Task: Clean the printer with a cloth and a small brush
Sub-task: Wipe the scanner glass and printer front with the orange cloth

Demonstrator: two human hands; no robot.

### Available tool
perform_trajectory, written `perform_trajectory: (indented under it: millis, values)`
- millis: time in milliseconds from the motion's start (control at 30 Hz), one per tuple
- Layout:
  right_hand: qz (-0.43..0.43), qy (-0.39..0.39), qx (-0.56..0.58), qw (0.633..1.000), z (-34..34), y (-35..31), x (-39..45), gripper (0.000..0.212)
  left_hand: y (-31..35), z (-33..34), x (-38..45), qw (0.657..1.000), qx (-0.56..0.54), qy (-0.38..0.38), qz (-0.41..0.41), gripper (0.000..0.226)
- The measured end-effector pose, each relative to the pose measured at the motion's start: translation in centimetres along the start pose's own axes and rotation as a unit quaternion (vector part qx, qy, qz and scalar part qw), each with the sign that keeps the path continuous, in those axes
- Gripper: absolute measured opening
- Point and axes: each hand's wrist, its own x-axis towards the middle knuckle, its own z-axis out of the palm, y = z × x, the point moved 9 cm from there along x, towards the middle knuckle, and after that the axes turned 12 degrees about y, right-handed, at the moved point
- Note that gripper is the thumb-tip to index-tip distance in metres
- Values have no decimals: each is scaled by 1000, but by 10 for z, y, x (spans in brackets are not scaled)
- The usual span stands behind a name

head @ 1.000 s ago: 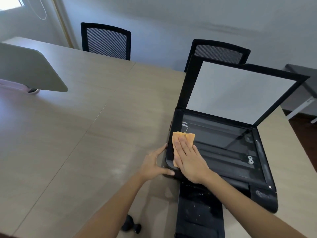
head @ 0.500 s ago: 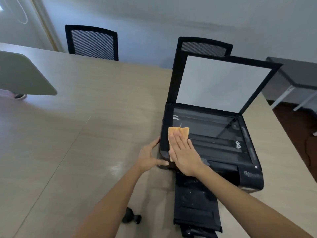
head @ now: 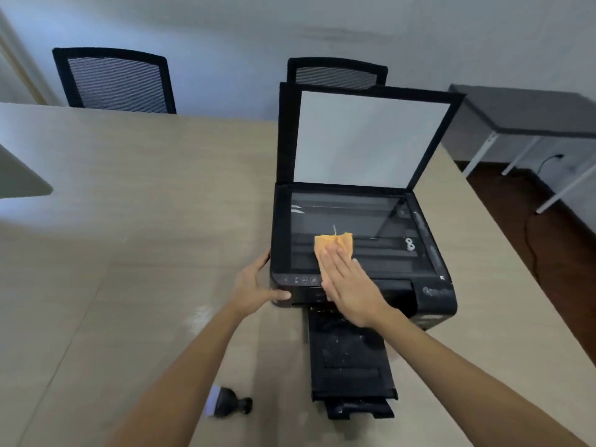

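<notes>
- Cloth point(head: 333, 245) and right hand point(head: 350, 287) slid rightward along the glass point(head: 354, 221) since the earlier frames, off its near-left corner toward the middle of the near edge; head view also shifted.
- Right hand flat, fingers straight, pressing cloth onto glass; heel of the hand over the printer point(head: 435, 298) front panel.
- Left hand point(head: 256, 287) braces printer's near-left corner, thumb on the front face, fingers curled round the left side.
- Printer sits toward the table's point(head: 129, 237) right edge, lid point(head: 364, 137) raised upright at the back.
- Progress, my read: glass wipe underway, early to mid; far and right parts of glass look not yet covered.
- White smudges on right rim and front-right corner of printer remain.
- Output tray point(head: 350, 359) pulled out toward near edge, speckled with dust, looks uncleaned.
- Brush point(head: 225, 404) lies on table near the near edge, left of tray, untouched; brush step likely still to do.
- Two chairs point(head: 113, 79) beyond the table's far edge.
</notes>
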Motion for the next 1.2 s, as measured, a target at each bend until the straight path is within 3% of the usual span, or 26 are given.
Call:
perform_trajectory:
  millis: [100, 200, 267, 367, 467, 567, 633, 733, 833, 933, 1067, 1200]
  values:
    - [121, 18, -17, 992, -17, 73, -38, 69, 5, 2, -1, 1000, -1, -16, 12, 114]
    - [203, 35, -16, 978, -15, 76, -36, 69, 12, 2, -4, 999, 5, -37, 18, 105]
    - [191, 36, -2, 981, -6, 37, -16, 65, 16, -1, -4, 999, 12, -42, 23, 101]
    - [86, 8, 9, 996, 7, -20, 6, 74, 18, -6, -5, 999, 20, -33, 30, 98]
    - [24, -13, 49, 998, -4, -4, -7, 55, 20, -6, -7, 998, 28, -32, 41, 94]
    - [102, 26, 98, 990, -19, 47, -35, 51, 21, -3, -5, 997, 36, -42, 51, 96]
    - [145, 81, 118, 979, -24, 47, -34, 52, 17, -4, -3, 998, 37, -37, 44, 96]
    - [84, 118, 130, 981, -19, -12, -6, 57, 17, -5, -3, 997, 42, -33, 49, 92]
    - [40, 69, 133, 988, -15, -37, 1, 66, 19, -2, -7, 997, 46, -23, 50, 82]
    - [66, 58, 101, 991, -23, 6, -17, 64, 32, 0, -13, 996, 42, -20, 71, 83]
    - [187, 105, 83, 973, -33, 101, -53, 60, 40, 8, -16, 996, 49, -21, 74, 92]
    - [280, 129, 61, 949, -38, 135, -56, 64, 42, 22, -18, 991, 130, -4, 42, 123]
